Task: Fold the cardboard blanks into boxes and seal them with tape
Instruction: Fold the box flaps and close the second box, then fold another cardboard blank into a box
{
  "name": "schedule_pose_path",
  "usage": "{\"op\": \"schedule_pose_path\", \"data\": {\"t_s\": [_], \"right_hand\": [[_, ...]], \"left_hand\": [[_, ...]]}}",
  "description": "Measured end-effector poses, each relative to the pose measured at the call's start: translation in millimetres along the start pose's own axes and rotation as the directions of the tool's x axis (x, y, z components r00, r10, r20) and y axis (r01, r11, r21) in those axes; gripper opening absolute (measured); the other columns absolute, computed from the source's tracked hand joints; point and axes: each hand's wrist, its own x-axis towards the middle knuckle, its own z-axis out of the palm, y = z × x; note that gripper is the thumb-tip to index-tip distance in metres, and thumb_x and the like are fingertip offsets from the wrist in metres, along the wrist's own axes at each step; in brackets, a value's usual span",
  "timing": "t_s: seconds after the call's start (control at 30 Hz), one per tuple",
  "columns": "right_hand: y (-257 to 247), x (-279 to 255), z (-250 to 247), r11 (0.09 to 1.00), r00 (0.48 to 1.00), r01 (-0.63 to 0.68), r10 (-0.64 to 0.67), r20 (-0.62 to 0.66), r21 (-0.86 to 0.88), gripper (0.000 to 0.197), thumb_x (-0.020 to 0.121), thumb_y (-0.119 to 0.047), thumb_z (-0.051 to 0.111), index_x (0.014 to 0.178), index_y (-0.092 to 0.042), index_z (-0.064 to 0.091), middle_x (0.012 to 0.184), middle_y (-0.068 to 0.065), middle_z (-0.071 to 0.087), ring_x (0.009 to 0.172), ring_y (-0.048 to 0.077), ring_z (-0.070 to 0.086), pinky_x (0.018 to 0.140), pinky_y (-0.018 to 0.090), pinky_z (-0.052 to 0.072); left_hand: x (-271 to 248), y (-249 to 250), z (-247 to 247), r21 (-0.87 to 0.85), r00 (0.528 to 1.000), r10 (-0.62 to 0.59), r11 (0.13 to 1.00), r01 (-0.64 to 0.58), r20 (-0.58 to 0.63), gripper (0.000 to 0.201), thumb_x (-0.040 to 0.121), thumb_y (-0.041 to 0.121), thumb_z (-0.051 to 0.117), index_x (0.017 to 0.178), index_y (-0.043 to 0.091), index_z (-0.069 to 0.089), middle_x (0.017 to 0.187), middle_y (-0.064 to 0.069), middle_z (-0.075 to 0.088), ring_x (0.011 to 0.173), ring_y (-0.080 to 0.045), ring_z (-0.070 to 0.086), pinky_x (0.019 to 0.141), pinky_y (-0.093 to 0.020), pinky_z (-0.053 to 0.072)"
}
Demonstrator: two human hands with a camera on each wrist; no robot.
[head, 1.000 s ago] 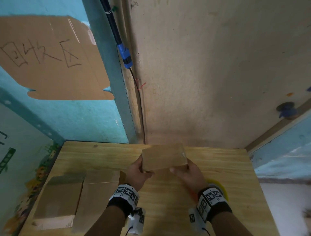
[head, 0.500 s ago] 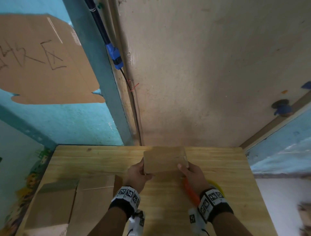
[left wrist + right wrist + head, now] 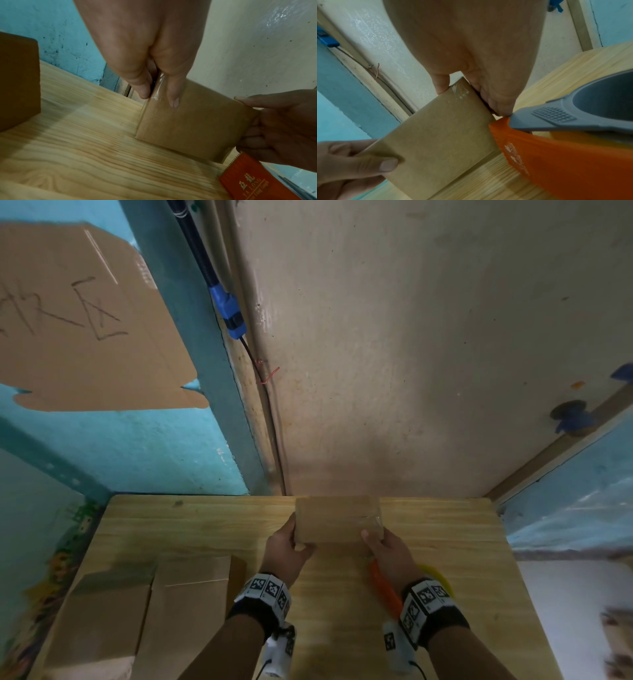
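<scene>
A small folded cardboard box (image 3: 337, 518) is held just above the wooden table (image 3: 191, 525), near the far edge. My left hand (image 3: 287, 546) grips the left end of the box (image 3: 192, 121), thumb on top over a strip of clear tape. My right hand (image 3: 385, 549) grips the right end of the box (image 3: 436, 135), thumb on top by a shiny tape patch. An orange and grey tape dispenser (image 3: 565, 142) lies on the table right below my right hand; its toothed orange blade (image 3: 254, 180) shows in the left wrist view.
Flat cardboard blanks (image 3: 144, 611) lie on the table's left front part. A brown cardboard block (image 3: 17, 81) stands at the left. A cardboard sheet (image 3: 85, 330) with writing hangs on the blue wall. A cable with a blue fitting (image 3: 227, 309) runs down the wall corner.
The box has shifted slightly away from me toward the wall, both hands keeping their hold. My right thumb moved further onto the top; the orange dispenser has come into view.
</scene>
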Motion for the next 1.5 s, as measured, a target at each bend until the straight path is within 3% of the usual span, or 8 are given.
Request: {"op": "schedule_pose_path", "data": {"t_s": [0.1, 0.27, 0.6, 0.83, 1.0, 1.17, 1.3, 1.5], "right_hand": [[-6, -1, 2, 0.999, 1.000, -0.008, 0.008, -0.002, -0.052, 0.073, 0.088, -0.072, 0.060, 0.145, -0.027, 0.060, 0.138, -0.006, 0.069, 0.125, 0.021, 0.065, 0.114, 0.051, 0.048], [-13, -3, 5, 0.996, 0.999, -0.009, 0.007, -0.031, -0.083, 0.084, 0.104, -0.037, 0.063, 0.168, -0.012, 0.014, 0.166, 0.011, 0.038, 0.151, 0.033, 0.040, 0.122, 0.044, 0.036], [-31, -18, 19, 0.946, 0.956, 0.224, -0.260, -0.135, -0.236, 0.058, 0.102, -0.031, 0.066, 0.152, -0.014, 0.043, 0.126, -0.001, 0.067, 0.118, 0.026, 0.065, 0.105, 0.043, 0.050], [-56, -33, 46, 0.852, 0.910, 0.340, -0.406, -0.091, -0.398, 0.081, 0.099, -0.014, 0.068, 0.167, -0.012, 0.023, 0.172, 0.007, 0.029, 0.153, 0.029, 0.037, 0.122, 0.031, 0.028], [-71, -57, 78, 0.772, 0.898, 0.419, -0.431, 0.092, -0.477, 0.079, 0.098, -0.018, 0.066, 0.166, -0.013, 0.027, 0.122, 0.022, 0.073, 0.071, 0.013, 0.070, 0.082, 0.028, 0.057], [-74, -71, 123, 0.700, 0.851, 0.525, -0.447, 0.276, -0.484, 0.068, 0.105, -0.027, 0.059, 0.165, -0.017, 0.030, 0.170, 0.001, 0.034, 0.149, 0.020, 0.045, 0.122, 0.027, 0.032], [-69, -74, 152, 0.731, 0.842, 0.521, -0.354, 0.407, -0.442, 0.068, 0.108, -0.029, 0.055, 0.167, -0.017, 0.024, 0.173, -0.003, 0.025, 0.158, 0.010, 0.025, 0.120, 0.016, 0.014], [-60, -73, 182, 0.803, 0.872, 0.407, -0.200, 0.447, -0.435, 0.065, 0.108, -0.031, 0.056, 0.165, -0.013, 0.030, 0.166, 0.004, 0.041, 0.151, 0.018, 0.042, 0.118, 0.020, 0.027]], "left_hand": [[3, 0, -1, -0.028, 1.000, 0.000, 1.000, 0.001, 0.027, 0.078, 0.080, 0.011, 0.084, 0.147, 0.033, 0.049, 0.117, 0.018, 0.070, 0.111, 0.001, 0.064, 0.099, -0.030, 0.056], [0, -3, -6, 0.028, 0.998, 0.012, 1.000, -0.014, 0.059, 0.083, 0.080, 0.017, 0.083, 0.152, 0.028, 0.044, 0.124, 0.014, 0.068, 0.119, -0.008, 0.062, 0.097, -0.020, 0.053], [-26, -7, -37, 0.060, 0.986, -0.167, 0.984, 0.166, 0.013, 0.097, 0.090, 0.020, 0.078, 0.164, 0.025, 0.016, 0.164, -0.002, 0.035, 0.147, -0.027, 0.041, 0.116, -0.041, 0.042], [-40, -19, -84, 0.000, 0.973, -0.201, 0.979, 0.202, -0.115, 0.082, 0.096, 0.016, 0.070, 0.163, 0.022, 0.023, 0.164, 0.000, 0.034, 0.148, -0.028, 0.038, 0.118, -0.044, 0.041], [-54, -30, -129, 0.044, 0.938, -0.217, 0.970, 0.237, -0.269, 0.064, 0.095, 0.004, 0.061, 0.155, 0.016, 0.040, 0.129, 0.002, 0.067, 0.119, -0.017, 0.063, 0.093, -0.022, 0.051], [-76, -54, -165, 0.115, 0.923, -0.227, 0.955, 0.274, -0.311, 0.059, 0.098, 0.011, 0.060, 0.154, 0.016, 0.042, 0.147, -0.003, 0.057, 0.134, -0.025, 0.055, 0.113, -0.044, 0.045], [-101, -60, -176, 0.138, 0.925, -0.246, 0.946, 0.294, -0.289, 0.041, 0.104, 0.017, 0.052, 0.145, 0.009, 0.052, 0.134, -0.015, 0.064, 0.123, -0.031, 0.061, 0.101, -0.035, 0.048], [-115, -61, -179, 0.133, 0.925, -0.273, 0.940, 0.315, -0.263, 0.051, 0.102, 0.010, 0.055, 0.152, 0.014, 0.045, 0.124, -0.012, 0.064, 0.110, -0.025, 0.061, 0.090, -0.026, 0.043]]}}
